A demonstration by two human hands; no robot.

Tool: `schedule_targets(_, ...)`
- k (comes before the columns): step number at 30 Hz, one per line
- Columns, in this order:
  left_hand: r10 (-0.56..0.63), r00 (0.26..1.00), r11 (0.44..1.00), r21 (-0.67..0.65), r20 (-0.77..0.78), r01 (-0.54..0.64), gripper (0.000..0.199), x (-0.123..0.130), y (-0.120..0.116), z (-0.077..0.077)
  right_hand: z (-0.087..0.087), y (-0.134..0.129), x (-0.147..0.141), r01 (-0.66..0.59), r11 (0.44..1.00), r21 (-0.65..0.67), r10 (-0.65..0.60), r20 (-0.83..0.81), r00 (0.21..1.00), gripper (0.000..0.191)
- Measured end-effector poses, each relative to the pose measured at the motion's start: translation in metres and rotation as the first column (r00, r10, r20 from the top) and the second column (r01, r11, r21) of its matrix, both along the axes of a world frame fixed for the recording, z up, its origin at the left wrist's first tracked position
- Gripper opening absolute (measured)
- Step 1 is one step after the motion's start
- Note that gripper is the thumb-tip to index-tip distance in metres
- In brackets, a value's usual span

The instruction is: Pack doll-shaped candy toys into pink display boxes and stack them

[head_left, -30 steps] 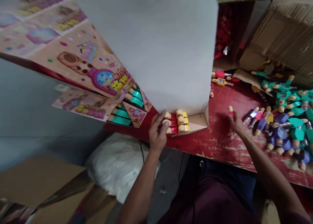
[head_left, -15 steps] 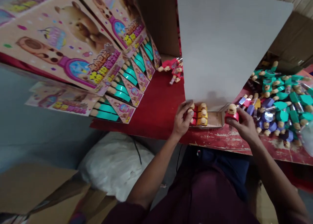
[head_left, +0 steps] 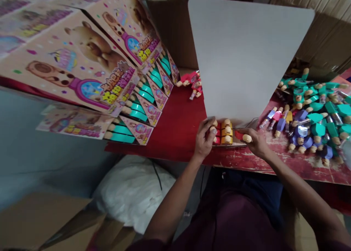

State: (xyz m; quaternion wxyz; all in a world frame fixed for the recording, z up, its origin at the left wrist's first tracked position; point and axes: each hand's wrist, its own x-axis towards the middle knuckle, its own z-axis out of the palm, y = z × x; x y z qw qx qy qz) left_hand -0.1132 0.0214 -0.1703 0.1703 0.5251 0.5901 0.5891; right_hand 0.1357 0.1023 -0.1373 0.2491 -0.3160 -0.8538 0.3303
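An open display box stands on the red table, its white back panel (head_left: 246, 57) upright. In its tray are a red column and a yellow column of bear-headed toys (head_left: 226, 131). My left hand (head_left: 204, 137) closes its fingers on the red bear toys (head_left: 216, 134) at the tray's left end. In my right hand (head_left: 253, 140) is a red toy with a tan bear head (head_left: 247, 138), pinched over the tray's right part. The toy is tipped, its head toward me, and my fingers hide part of it.
Printed display boxes (head_left: 90, 68) with green toys stand at left. A heap of green and purple toys (head_left: 315, 119) lies at right. Several red toys (head_left: 196, 84) lie behind the box's left edge. A white sack (head_left: 134, 189) and cartons (head_left: 41, 218) are below.
My right hand has moved left with the red toy, from beside the tray to over its right part, and the toy has tipped. My left hand keeps its place. The view has shifted slightly.
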Motion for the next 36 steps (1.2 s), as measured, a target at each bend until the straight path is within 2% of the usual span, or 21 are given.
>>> schedule_targets(4, -0.002, 1.0, 1.0, 0.005, -0.007, 0.002, 0.042, 0.001, 0.001, -0.001, 0.001, 0.006, -0.003, -0.072, 0.996, 0.062, 0.072, 0.002, 0.997, 0.034)
schedule_targets(6, -0.008, 1.0, 1.0, 0.011, -0.015, 0.008, 0.041, 0.001, 0.0, -0.002, 0.002, 0.016, -0.01, -0.034, 0.998, 0.049, 0.032, 0.042, 0.999, 0.03)
schedule_targets(10, -0.007, 1.0, 1.0, 0.026, -0.016, 0.008, 0.041, 0.001, -0.001, -0.002, 0.0, 0.034, -0.024, 0.038, 0.998, -0.057, -0.03, 0.133, 0.991, 0.022)
schedule_targets(12, -0.009, 1.0, 0.999, 0.03, -0.01, 0.009, 0.041, 0.0, 0.0, -0.001, -0.005, 0.032, -0.027, 0.097, 0.995, 0.013, -0.097, 0.116, 0.988, 0.023)
schedule_targets(14, -0.014, 1.0, 0.999, 0.034, -0.005, 0.015, 0.041, 0.0, 0.001, -0.001, -0.012, 0.022, -0.029, 0.235, 0.954, 0.184, -0.244, 0.027, 0.969, 0.03)
schedule_targets(17, -0.018, 1.0, 1.0, 0.02, 0.008, 0.018, 0.042, 0.002, 0.001, 0.002, -0.024, 0.006, -0.032, 0.424, 0.826, 0.372, -0.413, -0.114, 0.904, 0.036)
schedule_targets(21, -0.028, 0.996, 1.0, 0.002, 0.087, 0.028, 0.043, 0.01, -0.007, 0.003, -0.039, 0.005, -0.045, 0.498, 0.748, 0.439, -0.5, -0.12, 0.858, 0.02)
schedule_targets(24, -0.02, 0.95, 0.999, 0.05, 0.31, 0.005, 0.046, 0.007, -0.008, -0.006, -0.045, 0.007, -0.055, 0.525, 0.737, 0.425, -0.53, -0.119, 0.84, 0.018)
schedule_targets(25, 0.01, 0.923, 0.998, 0.053, 0.384, -0.033, 0.048, 0.0, -0.002, -0.011, -0.045, 0.006, -0.056, 0.527, 0.751, 0.398, -0.528, -0.118, 0.841, 0.018)
schedule_targets(27, 0.17, 0.902, 0.985, -0.061, 0.397, -0.159, 0.049, -0.026, 0.023, -0.024, -0.043, -0.002, -0.055, 0.529, 0.788, 0.315, -0.517, -0.129, 0.846, 0.023)
schedule_targets(28, 0.282, 0.903, 0.957, -0.162, 0.323, -0.241, 0.048, -0.043, 0.042, -0.029, -0.043, -0.009, -0.052, 0.54, 0.798, 0.269, -0.519, -0.149, 0.842, 0.027)
schedule_targets(29, 0.403, 0.901, 0.892, -0.292, 0.164, -0.346, 0.047, -0.061, 0.064, -0.034, -0.043, -0.018, -0.048, 0.562, 0.797, 0.223, -0.534, -0.175, 0.827, 0.032)
schedule_targets(30, 0.45, 0.888, 0.852, -0.34, 0.091, -0.397, 0.048, -0.079, 0.088, -0.038, -0.046, -0.029, -0.042, 0.599, 0.78, 0.179, -0.567, -0.202, 0.799, 0.035)
schedule_targets(33, 0.465, 0.885, 0.805, -0.412, -0.009, -0.427, 0.062, -0.123, 0.154, -0.043, -0.063, -0.074, -0.016, 0.732, 0.681, 0.016, -0.713, -0.213, 0.668, 0.038)
schedule_targets(36, 0.438, 0.897, 0.78, -0.474, -0.054, -0.409, 0.06, -0.145, 0.192, -0.046, -0.091, -0.128, 0.013, 0.784, 0.601, -0.156, -0.799, -0.091, 0.595, 0.044)
